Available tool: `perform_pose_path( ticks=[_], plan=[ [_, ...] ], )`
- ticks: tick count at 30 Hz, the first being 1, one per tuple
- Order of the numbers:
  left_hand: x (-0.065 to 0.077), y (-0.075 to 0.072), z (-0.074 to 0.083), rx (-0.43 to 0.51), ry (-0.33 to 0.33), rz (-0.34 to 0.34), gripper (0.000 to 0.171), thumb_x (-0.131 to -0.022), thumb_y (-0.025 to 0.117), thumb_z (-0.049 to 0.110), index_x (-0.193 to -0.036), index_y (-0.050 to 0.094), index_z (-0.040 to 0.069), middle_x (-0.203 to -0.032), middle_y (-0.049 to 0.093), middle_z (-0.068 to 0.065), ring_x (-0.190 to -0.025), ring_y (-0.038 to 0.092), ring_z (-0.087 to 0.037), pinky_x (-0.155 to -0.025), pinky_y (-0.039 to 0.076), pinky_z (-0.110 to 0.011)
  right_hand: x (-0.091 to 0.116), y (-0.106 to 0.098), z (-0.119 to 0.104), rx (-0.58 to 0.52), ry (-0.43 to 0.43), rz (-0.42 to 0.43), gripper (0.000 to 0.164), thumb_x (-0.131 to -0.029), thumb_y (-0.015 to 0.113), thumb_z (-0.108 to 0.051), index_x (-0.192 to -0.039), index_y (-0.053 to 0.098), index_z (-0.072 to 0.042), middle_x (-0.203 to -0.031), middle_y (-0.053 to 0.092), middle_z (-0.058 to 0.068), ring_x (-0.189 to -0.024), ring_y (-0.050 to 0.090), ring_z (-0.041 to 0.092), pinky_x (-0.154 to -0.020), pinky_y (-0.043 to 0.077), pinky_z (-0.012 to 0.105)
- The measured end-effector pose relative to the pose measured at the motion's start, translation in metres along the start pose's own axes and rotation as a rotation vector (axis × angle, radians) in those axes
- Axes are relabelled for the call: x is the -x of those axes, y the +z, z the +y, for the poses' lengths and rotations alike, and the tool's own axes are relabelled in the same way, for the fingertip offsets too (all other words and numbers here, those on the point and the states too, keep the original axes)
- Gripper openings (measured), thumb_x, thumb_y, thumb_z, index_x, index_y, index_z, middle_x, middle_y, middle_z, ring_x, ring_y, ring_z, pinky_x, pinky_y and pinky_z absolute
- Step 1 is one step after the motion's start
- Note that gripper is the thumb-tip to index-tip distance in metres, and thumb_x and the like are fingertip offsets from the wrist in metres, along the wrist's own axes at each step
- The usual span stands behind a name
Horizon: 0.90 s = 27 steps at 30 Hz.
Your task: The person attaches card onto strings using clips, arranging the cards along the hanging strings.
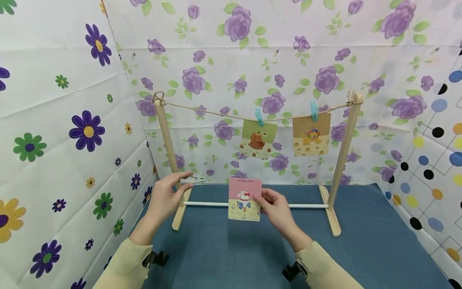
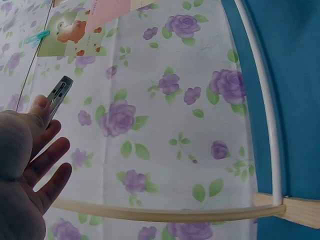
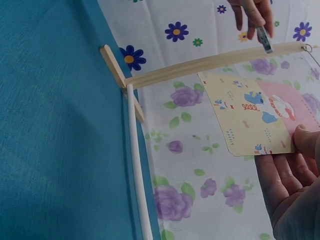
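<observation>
My left hand (image 1: 167, 198) pinches a clothespin (image 2: 60, 95) between thumb and forefinger; its other fingers are spread in the left wrist view. That hand is near the rack's left post. My right hand (image 1: 276, 206) holds a pink and yellow card (image 1: 244, 199) with a white cartoon character by its right edge, thumb in front and fingers behind. The card is upright, below the twine (image 1: 213, 114). From the twine hang a green bear card (image 1: 258, 139) and a brown lion card (image 1: 311, 135), each under a teal clothespin.
The wooden rack has a left post (image 1: 167, 140), a right post (image 1: 344, 156) and a white bottom rod (image 1: 310, 206). It stands on a blue cloth (image 1: 216, 257). Flower-printed sheets (image 1: 202, 160) rise behind and at the left, a dotted one (image 1: 433, 160) at the right.
</observation>
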<state>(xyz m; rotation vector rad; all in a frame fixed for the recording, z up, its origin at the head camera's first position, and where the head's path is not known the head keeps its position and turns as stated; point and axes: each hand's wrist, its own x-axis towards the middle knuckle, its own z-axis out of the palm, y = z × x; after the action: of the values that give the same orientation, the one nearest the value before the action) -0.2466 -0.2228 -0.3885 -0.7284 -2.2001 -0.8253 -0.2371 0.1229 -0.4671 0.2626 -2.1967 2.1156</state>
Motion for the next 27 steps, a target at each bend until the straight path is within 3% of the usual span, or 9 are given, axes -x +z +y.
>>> perform_pose_path(
  ticks=[5, 11, 16, 21, 27],
  plan=[
    [-0.016, -0.003, 0.005, -0.023, 0.036, -0.020, 0.040, -0.089, 0.086, 0.004, -0.128, 0.077, 0.006, -0.123, 0.077, -0.013, -0.107, 0.072, -0.033, -0.080, 0.060, -0.051, -0.006, 0.002, -0.004, -0.009, 0.009, 0.022, 0.026, -0.106, 0.071, -0.022, -0.129, 0.075, -0.010, -0.110, 0.078, 0.011, -0.097, 0.076, 0.028, -0.078, 0.066, 0.037],
    [-0.032, -0.007, 0.010, -0.017, 0.059, -0.042, 0.039, -0.093, 0.084, 0.005, -0.131, 0.075, 0.005, -0.125, 0.075, -0.013, -0.117, 0.068, -0.034, -0.095, 0.057, -0.053, -0.013, 0.005, -0.008, -0.033, 0.019, 0.033, 0.031, -0.107, 0.071, -0.024, -0.132, 0.074, -0.007, -0.113, 0.077, 0.014, -0.098, 0.076, 0.027, -0.082, 0.066, 0.042],
    [-0.036, -0.006, 0.013, -0.011, 0.077, -0.044, 0.043, -0.091, 0.084, 0.003, -0.134, 0.074, 0.003, -0.125, 0.076, -0.015, -0.116, 0.069, -0.035, -0.095, 0.058, -0.055, -0.014, 0.003, -0.011, -0.019, 0.023, 0.045, 0.029, -0.107, 0.071, -0.023, -0.130, 0.075, -0.007, -0.112, 0.077, 0.014, -0.097, 0.075, 0.025, -0.079, 0.065, 0.034],
    [-0.039, -0.005, 0.012, -0.023, 0.133, -0.017, 0.047, -0.088, 0.085, -0.001, -0.134, 0.074, 0.000, -0.121, 0.077, -0.016, -0.112, 0.071, -0.036, -0.091, 0.060, -0.055, -0.016, 0.004, -0.017, -0.028, 0.001, 0.026, 0.030, -0.107, 0.070, -0.022, -0.132, 0.074, -0.006, -0.115, 0.076, 0.014, -0.101, 0.075, 0.026, -0.083, 0.066, 0.036],
    [-0.048, -0.008, 0.014, -0.042, 0.145, -0.006, 0.041, -0.088, 0.086, 0.001, -0.128, 0.077, 0.002, -0.120, 0.077, -0.015, -0.112, 0.071, -0.035, -0.095, 0.059, -0.053, -0.019, 0.007, -0.023, -0.029, -0.018, 0.013, 0.030, -0.107, 0.071, -0.022, -0.131, 0.074, -0.006, -0.116, 0.076, 0.015, -0.101, 0.075, 0.028, -0.083, 0.066, 0.038]
  ],
)
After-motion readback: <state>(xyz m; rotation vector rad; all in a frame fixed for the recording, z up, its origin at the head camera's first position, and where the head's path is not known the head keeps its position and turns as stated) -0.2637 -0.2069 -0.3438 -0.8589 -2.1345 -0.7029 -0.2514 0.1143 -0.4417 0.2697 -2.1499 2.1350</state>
